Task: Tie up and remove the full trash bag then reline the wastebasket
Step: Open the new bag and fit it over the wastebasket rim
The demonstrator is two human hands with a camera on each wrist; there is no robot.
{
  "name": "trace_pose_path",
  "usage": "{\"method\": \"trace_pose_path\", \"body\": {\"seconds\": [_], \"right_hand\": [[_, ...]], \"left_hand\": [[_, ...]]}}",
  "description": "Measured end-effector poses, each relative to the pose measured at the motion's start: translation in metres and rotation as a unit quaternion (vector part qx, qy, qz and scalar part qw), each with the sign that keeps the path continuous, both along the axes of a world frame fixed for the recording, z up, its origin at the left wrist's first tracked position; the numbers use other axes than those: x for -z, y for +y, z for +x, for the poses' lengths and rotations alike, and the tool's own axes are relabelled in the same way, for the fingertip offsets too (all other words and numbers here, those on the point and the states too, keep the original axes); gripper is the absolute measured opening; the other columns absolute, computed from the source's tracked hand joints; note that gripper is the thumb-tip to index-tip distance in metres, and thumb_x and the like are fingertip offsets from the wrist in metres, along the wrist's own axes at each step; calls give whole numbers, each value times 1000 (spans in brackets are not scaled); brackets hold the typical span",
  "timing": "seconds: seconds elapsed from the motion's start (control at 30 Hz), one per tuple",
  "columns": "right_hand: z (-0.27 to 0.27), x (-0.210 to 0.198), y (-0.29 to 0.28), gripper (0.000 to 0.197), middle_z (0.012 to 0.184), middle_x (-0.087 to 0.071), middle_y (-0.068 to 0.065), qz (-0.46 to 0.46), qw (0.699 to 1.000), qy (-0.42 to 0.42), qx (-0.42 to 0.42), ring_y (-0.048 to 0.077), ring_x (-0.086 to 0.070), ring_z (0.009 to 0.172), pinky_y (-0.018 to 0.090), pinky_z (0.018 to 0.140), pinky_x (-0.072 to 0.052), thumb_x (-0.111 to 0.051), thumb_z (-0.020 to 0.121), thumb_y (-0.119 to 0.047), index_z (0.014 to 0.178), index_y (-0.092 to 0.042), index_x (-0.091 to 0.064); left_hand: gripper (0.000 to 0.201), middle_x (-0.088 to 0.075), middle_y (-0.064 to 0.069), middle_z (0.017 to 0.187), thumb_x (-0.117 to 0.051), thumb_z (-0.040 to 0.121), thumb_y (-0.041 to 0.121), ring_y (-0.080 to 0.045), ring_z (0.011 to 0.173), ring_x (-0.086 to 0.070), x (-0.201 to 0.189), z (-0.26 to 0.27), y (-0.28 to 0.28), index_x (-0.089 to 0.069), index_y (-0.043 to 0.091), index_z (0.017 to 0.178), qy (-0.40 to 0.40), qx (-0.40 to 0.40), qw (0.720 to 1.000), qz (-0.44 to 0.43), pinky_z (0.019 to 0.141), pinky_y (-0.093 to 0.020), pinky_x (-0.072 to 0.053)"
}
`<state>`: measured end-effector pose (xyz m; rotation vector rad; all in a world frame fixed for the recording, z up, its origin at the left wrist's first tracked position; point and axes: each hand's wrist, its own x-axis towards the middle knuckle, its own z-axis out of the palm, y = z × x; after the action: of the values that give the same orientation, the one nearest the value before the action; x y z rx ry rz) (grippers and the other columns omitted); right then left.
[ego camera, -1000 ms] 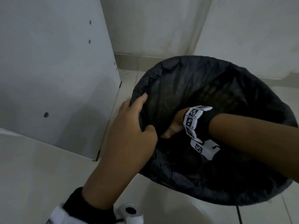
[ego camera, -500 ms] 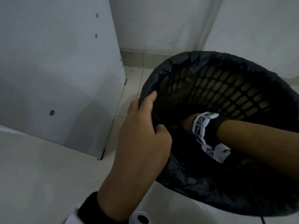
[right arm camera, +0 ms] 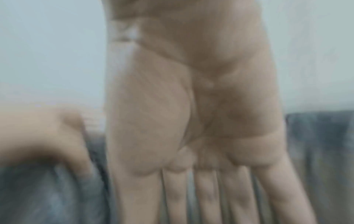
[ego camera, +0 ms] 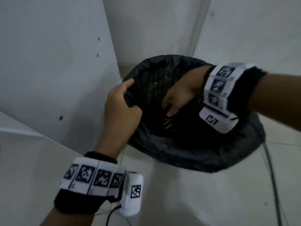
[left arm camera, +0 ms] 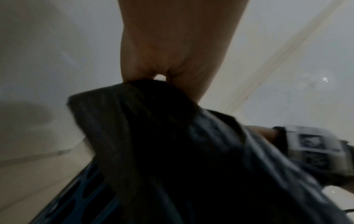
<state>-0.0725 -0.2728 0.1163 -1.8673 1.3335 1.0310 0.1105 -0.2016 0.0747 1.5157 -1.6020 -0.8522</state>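
A black trash bag (ego camera: 187, 154) lines the round wastebasket in the corner, its edge folded over the rim. The basket's blue perforated wall (left arm camera: 74, 195) shows under the bag in the left wrist view. My left hand (ego camera: 123, 108) grips the bag's edge (left arm camera: 134, 106) at the basket's left rim, fingers curled round the plastic. My right hand (ego camera: 177, 98) hovers over the basket's mouth with straight fingers (right arm camera: 206, 197) spread and holding nothing. The bag's inside is dark and blurred.
A white panel (ego camera: 53, 70) stands just left of the basket. White walls (ego camera: 244, 30) meet in the corner behind it. A thin dark cable (ego camera: 273, 176) runs over the pale floor tiles (ego camera: 195, 201) on the right.
My right hand has come up out of the basket and now spreads flat above its mouth. My left hand keeps its grip on the bag's edge. The view has pulled back and up.
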Motion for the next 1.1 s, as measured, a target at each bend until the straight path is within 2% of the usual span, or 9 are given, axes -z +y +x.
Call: {"method": "trace_pose_path", "body": {"seconds": [0.17, 0.27, 0.43, 0.57, 0.67, 0.8, 0.9, 1.0, 1.1], "right_hand": [[-30, -82, 54, 86, 135, -55, -23, 26, 996, -68, 47, 5, -53, 124, 32, 113, -38, -71, 62, -69, 139, -36, -52], [-40, -72, 90, 97, 131, -56, -25, 65, 997, -29, -2, 3, -52, 122, 31, 110, -40, -79, 50, -73, 137, -43, -50], [-48, -18, 134, 39, 111, -67, -4, -51, 996, 18, -75, 20, -62, 99, 36, 90, -53, -70, 86, -42, 120, -21, -64], [-50, 1, 149, 19, 82, -56, 0, -235, 969, -28, -66, 23, -59, 73, 36, 66, -52, -48, 95, -16, 100, -14, -66], [-49, 8, 158, 26, 94, -59, 0, -338, 936, -55, -81, 26, -59, 92, 38, 80, -44, -54, 91, -18, 115, -23, -63], [-74, 30, 181, 77, 122, -53, -9, -430, 890, -149, -35, 15, -36, 129, 62, 116, -6, -62, 69, -73, 132, -31, -54], [-93, 38, 204, 83, 139, -46, -9, -507, 759, -373, 169, 7, -31, 139, 44, 123, -11, -57, 74, -77, 139, -25, -54], [-104, 52, 211, 52, 139, -46, 0, -596, 554, -400, 422, 12, -42, 131, 29, 113, -31, -51, 96, -48, 137, -16, -55], [-113, 63, 200, 56, 140, -49, 5, -469, 472, -421, 617, 17, -52, 124, 38, 108, -42, -48, 97, -50, 139, -14, -50]], "left_hand": [[52, -47, 5, 151, -64, 87, 55, -19, 139, -42, -32, 8, 9, -59, 37, 136, -181, 124, 959, -178, 117, -47, -33], [77, -56, 28, 132, -58, 67, 89, 2, 125, -50, -43, -10, 34, -57, 46, 131, -234, 334, 911, -64, 117, -53, -30], [39, -70, 15, 106, -70, 82, 60, -11, 100, -65, -28, -31, 52, -67, 43, 117, -494, 370, 785, -56, 89, -35, -45], [7, -70, 8, 82, -68, 90, 33, -17, 77, -64, -18, -26, 46, -74, 37, 91, -504, 305, 792, -157, 67, -30, -34], [23, -56, 8, 59, -77, 78, 31, -17, 63, -57, 1, -20, 45, -59, 33, 64, -464, 260, 816, -225, 62, -30, -31], [72, -60, 4, 112, -77, 56, 74, -25, 115, -51, 16, -5, 56, -66, 38, 117, -388, 256, 840, -280, 103, -50, -41], [113, -30, -4, 155, -67, 51, 90, -35, 145, -20, 22, 14, 73, -42, 39, 148, -301, 202, 905, -224, 116, -54, -21], [81, -26, -4, 156, -54, 83, 73, -21, 144, -22, 44, 19, 89, -33, 37, 152, -122, 58, 977, -165, 116, -39, -20], [53, -52, 0, 143, -45, 99, 59, -15, 129, -52, 55, 12, 91, -48, 27, 142, 161, -116, 980, 23, 110, -41, -41]]}}
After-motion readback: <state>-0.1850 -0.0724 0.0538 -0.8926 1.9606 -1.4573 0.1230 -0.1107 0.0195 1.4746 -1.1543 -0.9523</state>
